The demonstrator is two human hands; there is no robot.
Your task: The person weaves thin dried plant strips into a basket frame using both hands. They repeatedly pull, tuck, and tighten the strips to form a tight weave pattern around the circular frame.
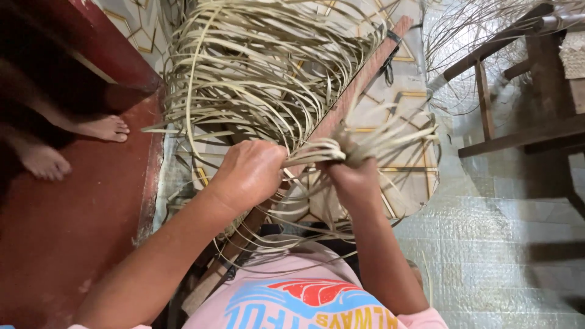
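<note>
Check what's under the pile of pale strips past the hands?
Under the pale strips a long wooden plank runs diagonally over patterned sheet. Both hands, left hand and right hand, grip the bundle. The plank's middle stretch is covered by strips.

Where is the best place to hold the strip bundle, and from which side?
Probably at the gathered neck of the strip bundle, where the right hand grips from below. There the strips are pulled tight together; toward the left hand and beyond they fan loose.

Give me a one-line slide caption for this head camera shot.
Left hand and right hand grip a bundle of pale straw strips over a wooden plank.
</note>
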